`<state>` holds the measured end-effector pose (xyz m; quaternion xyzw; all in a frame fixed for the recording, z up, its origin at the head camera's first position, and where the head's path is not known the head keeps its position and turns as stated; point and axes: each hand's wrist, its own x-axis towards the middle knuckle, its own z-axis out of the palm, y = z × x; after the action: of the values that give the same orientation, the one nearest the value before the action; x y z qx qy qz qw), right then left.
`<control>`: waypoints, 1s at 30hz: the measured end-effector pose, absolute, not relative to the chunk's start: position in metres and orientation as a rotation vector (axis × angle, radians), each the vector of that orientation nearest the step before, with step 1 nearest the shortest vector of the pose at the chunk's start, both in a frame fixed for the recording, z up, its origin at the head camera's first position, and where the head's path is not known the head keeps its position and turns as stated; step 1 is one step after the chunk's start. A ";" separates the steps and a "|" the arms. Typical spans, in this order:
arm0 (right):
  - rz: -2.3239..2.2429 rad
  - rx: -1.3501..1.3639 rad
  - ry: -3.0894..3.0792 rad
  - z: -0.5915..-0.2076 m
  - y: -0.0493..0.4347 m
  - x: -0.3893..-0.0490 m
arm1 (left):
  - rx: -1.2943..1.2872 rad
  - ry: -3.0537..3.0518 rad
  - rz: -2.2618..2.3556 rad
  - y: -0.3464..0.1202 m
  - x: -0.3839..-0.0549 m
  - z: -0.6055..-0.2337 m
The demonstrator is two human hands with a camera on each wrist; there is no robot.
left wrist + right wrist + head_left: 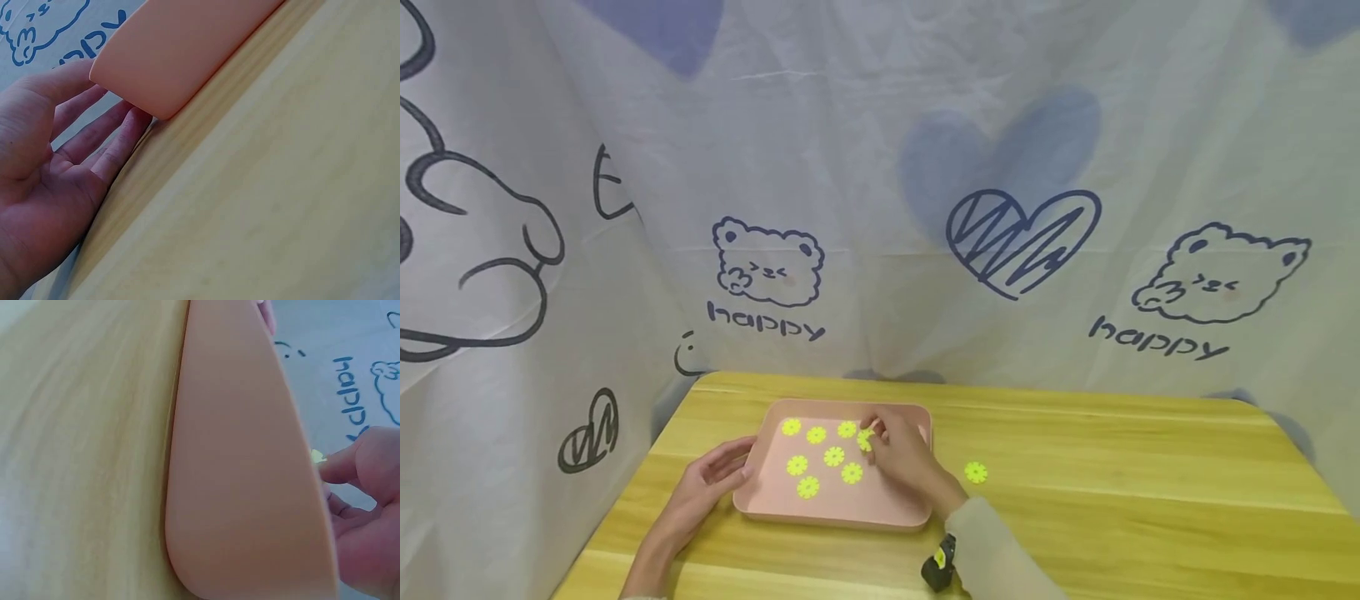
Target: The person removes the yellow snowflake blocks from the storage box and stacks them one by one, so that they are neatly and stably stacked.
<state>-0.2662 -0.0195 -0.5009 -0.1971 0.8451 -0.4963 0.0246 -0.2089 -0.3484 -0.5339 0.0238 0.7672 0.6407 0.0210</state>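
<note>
A shallow pink tray (891, 508) stands on the table, with several yellow-green notched discs (834, 457) lying flat and spread out inside it. My left hand (703, 486) holds the tray's left side, thumb at the rim; in the left wrist view its fingers reach the outer wall near a corner. Over the tray's right part, my right hand (901, 452) pinches a notched disc (864, 440), partly covered by the fingers. In the right wrist view, a bit of that disc (317, 455) shows by a fingertip, beyond the tray wall (244, 456).
A single notched disc (976, 472) lies on the wooden table (1120, 500), to the right of the tray. A black strap device (938, 567) is on the right wrist. White printed cloth (865, 167) hangs behind the table and along its left side.
</note>
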 end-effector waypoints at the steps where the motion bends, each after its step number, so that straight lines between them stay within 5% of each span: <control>1: -1.574 -0.608 2.581 -0.500 -0.019 -0.265 | 0.080 2.377 1.988 -0.348 -0.209 -0.534; 30: -1.980 -0.541 2.280 -0.473 0.045 -0.230 | 0.080 2.357 2.008 -0.351 -0.211 -0.537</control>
<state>-0.2297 0.0448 -0.4729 -0.1762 0.7427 -0.6450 0.0370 -0.2107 -0.3506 -0.5365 0.0259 0.7608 0.6480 0.0220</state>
